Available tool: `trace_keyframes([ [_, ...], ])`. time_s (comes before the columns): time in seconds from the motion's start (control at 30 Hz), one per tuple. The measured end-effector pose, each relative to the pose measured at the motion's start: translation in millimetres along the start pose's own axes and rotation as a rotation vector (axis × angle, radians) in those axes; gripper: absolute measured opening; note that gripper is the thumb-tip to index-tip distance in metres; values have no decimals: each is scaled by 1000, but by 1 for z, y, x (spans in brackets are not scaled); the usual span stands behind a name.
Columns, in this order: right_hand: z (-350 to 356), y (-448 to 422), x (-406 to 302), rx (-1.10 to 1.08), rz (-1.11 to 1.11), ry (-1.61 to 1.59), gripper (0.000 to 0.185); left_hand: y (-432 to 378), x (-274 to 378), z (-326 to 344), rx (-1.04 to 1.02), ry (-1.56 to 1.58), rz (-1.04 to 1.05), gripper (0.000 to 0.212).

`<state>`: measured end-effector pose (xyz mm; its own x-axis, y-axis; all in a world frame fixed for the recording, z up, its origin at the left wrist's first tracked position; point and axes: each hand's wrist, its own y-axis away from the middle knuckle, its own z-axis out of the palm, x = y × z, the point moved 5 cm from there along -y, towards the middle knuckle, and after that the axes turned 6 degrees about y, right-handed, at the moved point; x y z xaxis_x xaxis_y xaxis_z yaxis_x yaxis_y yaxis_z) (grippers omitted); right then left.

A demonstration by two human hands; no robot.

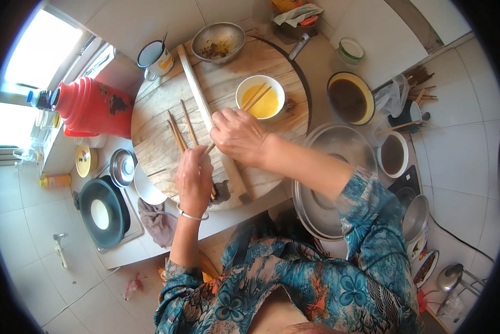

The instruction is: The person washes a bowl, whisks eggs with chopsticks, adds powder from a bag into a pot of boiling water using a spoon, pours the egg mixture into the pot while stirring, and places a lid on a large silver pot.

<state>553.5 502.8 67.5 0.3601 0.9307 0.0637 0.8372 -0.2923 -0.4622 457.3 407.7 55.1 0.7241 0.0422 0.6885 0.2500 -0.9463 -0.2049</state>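
Note:
My left hand [194, 177] is closed around wooden chopsticks [189, 124], whose ends fan out beyond my knuckles over a round wooden board [158, 158]. My right hand [241, 135] pinches the end of a thin wooden stick [209, 148] that spans the short gap to my left hand; its fingers hide the tip. Beneath my right hand, a long flat wooden bar [195, 87] crosses the board. Just past that hand stands a white bowl [240, 94] of yellow liquid, probably beaten egg [266, 102], with two chopsticks [256, 97] leaning in it.
A metal pan [237, 37] with food residue and an enamel mug [156, 60] stand at the board's far edge. A red thermos [95, 108] is on the left. On the right are a large metal lid [312, 183] and bowls of dark liquid [348, 100]. A sink basin [118, 221] lies lower left.

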Motion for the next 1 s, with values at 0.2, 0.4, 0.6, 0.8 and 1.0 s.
trace_keyframes([
  [0.2, -48, 22, 52, 169, 257, -128, 6, -13, 56, -19, 228, 559, -2, 57],
  [0.4, -68, 72, 111, 357, 819, -752, 9, -45, 3, 107, 90, 543, -304, 54],
  [0.6, -67, 90, 112, 219, 1009, -1095, 13, -88, -2, 129, 30, 1010, -535, 30],
  [0.8, -89, 118, 109, 450, 1057, -898, 13, -81, 14, 128, -85, 1111, -497, 36],
  [1.0, -154, 165, 99, 238, 1136, -1020, 23, -59, 73, 117, -399, 1135, -493, 46],
])
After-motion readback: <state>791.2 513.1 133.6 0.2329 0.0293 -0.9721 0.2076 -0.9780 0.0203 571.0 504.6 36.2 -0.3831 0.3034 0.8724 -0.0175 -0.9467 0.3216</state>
